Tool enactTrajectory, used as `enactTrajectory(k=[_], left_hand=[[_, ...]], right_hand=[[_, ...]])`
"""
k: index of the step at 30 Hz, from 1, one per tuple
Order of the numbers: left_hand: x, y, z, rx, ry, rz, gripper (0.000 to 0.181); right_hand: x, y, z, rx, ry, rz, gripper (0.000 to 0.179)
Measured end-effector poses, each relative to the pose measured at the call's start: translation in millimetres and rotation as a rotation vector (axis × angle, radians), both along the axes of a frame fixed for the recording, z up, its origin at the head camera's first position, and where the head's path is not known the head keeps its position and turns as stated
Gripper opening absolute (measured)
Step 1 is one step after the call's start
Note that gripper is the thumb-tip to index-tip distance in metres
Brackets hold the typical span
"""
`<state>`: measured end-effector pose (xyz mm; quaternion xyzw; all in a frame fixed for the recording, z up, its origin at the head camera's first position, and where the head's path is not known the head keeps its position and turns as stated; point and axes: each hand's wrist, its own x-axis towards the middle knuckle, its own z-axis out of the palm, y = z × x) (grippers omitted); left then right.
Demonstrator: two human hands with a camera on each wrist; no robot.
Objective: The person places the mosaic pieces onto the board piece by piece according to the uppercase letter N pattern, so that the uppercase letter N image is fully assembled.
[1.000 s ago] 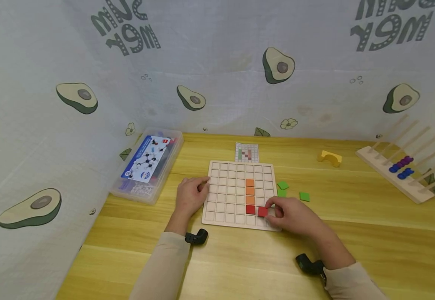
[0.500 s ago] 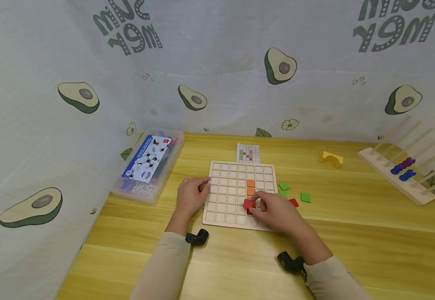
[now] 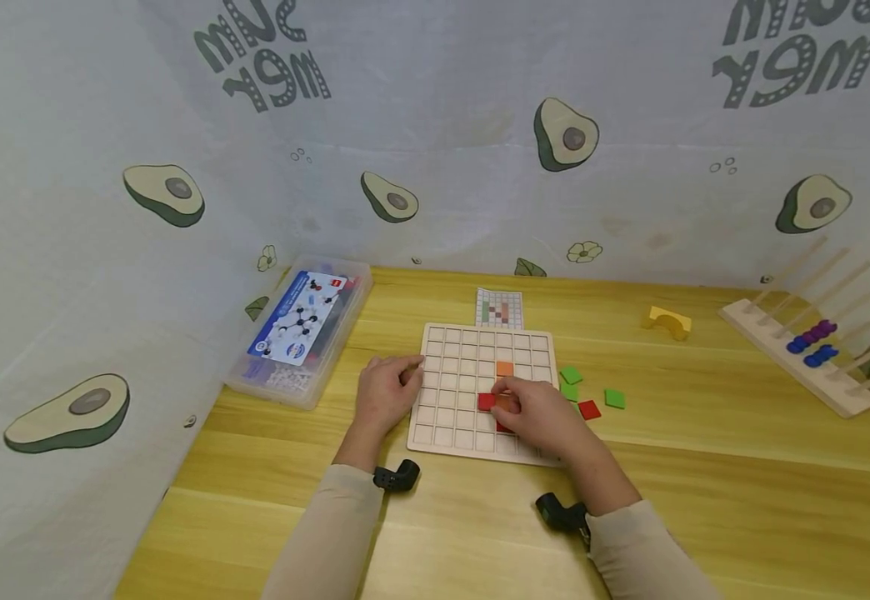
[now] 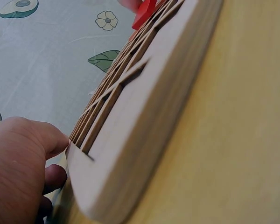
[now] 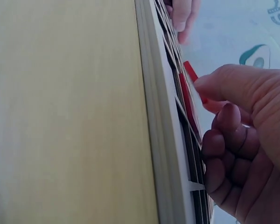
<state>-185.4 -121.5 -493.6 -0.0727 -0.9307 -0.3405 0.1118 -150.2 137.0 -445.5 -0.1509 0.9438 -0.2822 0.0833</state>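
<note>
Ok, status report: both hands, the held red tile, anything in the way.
Right hand pinches red tile over board. Left hand at board's left edge. No obstruction seen around red tile; loose tiles lie right of board.

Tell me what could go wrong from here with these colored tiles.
The red tile pinched by the right hand is tilted in the right wrist view, so it might settle across a divider of the grid board rather than inside a cell.

That hand also reaches over the orange tiles and could nudge one.

The loose red tile lies near the same arm, which might brush it.
</note>
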Motion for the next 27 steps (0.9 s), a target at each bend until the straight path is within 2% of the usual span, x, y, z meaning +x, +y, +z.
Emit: enactTrajectory(k=[17, 27], left_hand=[[1.6, 0.0, 1.1, 0.003, 0.008, -0.004, 0.027], [0.1, 0.3, -1.3, -0.006, 0.019, -0.002, 0.027]], right_hand=[[-3.9, -0.9, -7.6, 0.04, 0.008, -0.016, 0.024], [-0.8, 4.1, -1.2, 0.015, -0.029, -0.015, 0.027]])
